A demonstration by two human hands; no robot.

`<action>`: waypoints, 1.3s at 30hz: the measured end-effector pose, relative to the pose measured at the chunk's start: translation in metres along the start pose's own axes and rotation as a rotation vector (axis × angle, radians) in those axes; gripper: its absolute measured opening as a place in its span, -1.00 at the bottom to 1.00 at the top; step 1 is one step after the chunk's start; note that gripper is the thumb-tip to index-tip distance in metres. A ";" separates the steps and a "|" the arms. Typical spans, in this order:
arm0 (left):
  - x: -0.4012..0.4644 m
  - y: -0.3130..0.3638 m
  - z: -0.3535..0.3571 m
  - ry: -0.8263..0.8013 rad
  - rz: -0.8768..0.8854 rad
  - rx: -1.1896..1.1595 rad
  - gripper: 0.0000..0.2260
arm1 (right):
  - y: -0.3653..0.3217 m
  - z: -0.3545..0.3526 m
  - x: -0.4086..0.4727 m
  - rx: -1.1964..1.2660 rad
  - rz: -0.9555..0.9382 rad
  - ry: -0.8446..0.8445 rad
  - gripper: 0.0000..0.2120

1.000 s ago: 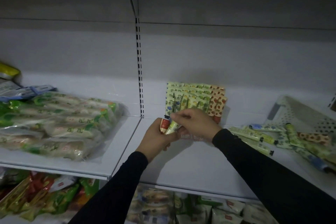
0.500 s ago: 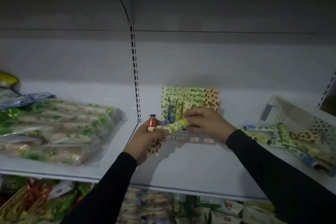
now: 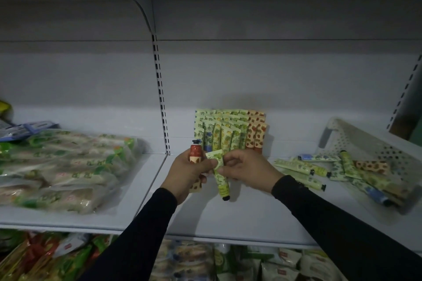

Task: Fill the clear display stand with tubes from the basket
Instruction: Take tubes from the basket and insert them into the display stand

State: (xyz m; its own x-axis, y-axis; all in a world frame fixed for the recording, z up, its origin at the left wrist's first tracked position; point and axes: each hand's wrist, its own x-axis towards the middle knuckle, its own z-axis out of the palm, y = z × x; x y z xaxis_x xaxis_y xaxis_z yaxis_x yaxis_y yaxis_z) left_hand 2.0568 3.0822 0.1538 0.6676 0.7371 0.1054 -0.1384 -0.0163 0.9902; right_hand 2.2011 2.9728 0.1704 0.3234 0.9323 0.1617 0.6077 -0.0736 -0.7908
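The clear display stand stands at the back of the white shelf, packed with rows of green, blue and red patterned tubes. My left hand grips a red-patterned tube upright, cap up, just in front of the stand. My right hand pinches the flat end of a green tube, which hangs with its black cap pointing down. The white perforated basket lies tipped on the right, with several loose tubes spilled out of it onto the shelf.
Bagged snack packs fill the left shelf section. A slotted upright rail divides the two sections. The white shelf runs below my hands. More packaged goods sit on the lower shelf.
The green tube has swung from lying crosswise between my hands to hanging cap down from my right hand. My left hand holds the red tube a little higher, cap up.
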 end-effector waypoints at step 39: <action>0.011 -0.063 -0.023 0.339 0.126 0.908 -0.85 | 0.069 -0.048 -0.026 -0.407 0.129 -0.116 -0.68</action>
State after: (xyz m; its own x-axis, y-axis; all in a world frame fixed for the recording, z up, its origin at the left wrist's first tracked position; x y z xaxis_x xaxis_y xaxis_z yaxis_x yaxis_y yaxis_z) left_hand 2.0556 3.1066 0.0907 0.4213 0.8471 0.3239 0.5164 -0.5177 0.6821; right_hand 2.2694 2.9264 0.1396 0.3455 0.9384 -0.0088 0.8116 -0.3036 -0.4991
